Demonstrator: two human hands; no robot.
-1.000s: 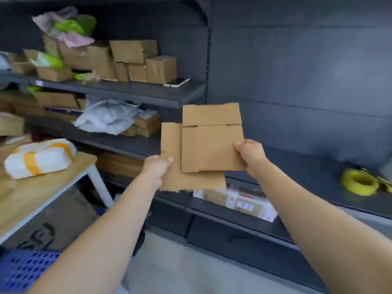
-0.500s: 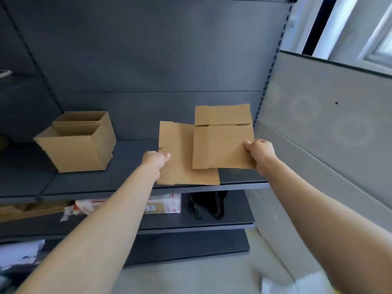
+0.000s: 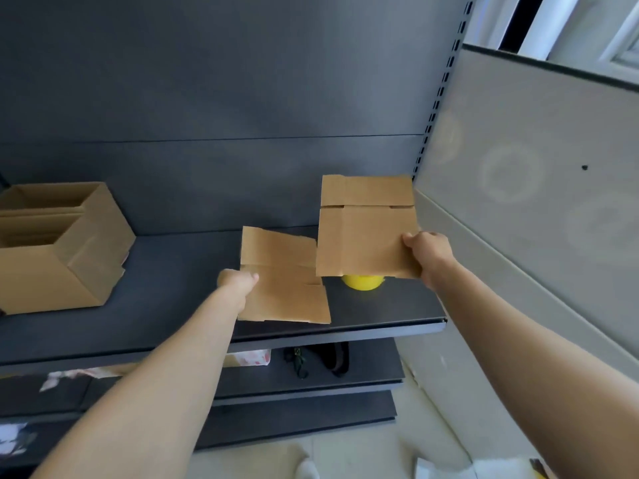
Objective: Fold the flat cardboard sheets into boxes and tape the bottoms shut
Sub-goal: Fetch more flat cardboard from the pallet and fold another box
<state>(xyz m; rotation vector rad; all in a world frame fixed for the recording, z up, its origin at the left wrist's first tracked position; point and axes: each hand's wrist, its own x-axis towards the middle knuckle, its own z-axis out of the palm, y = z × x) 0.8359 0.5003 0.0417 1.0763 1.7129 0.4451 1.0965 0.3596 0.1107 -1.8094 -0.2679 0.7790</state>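
I hold two flat brown cardboard sheets over a dark grey shelf [image 3: 173, 323]. My left hand [image 3: 237, 282] pinches the left edge of the lower sheet [image 3: 283, 292], which lies low over the shelf surface. My right hand [image 3: 428, 252] grips the right edge of the upper sheet [image 3: 363, 236], held higher and to the right. A yellow tape roll [image 3: 362, 282] peeks out on the shelf below the upper sheet, mostly hidden by it. An assembled open cardboard box [image 3: 58, 247] stands on the shelf at the far left.
A grey partition panel [image 3: 536, 202] closes the shelf's right side. Lower shelves hold a white and red package [image 3: 247, 359] and a black strap [image 3: 332, 361]. White scraps lie on the floor at the bottom right.
The view swung right along the shelving. The two sheets, overlapping before, have come apart: the left one dropped toward the shelf, the right one moved right. The yellow tape roll came into view.
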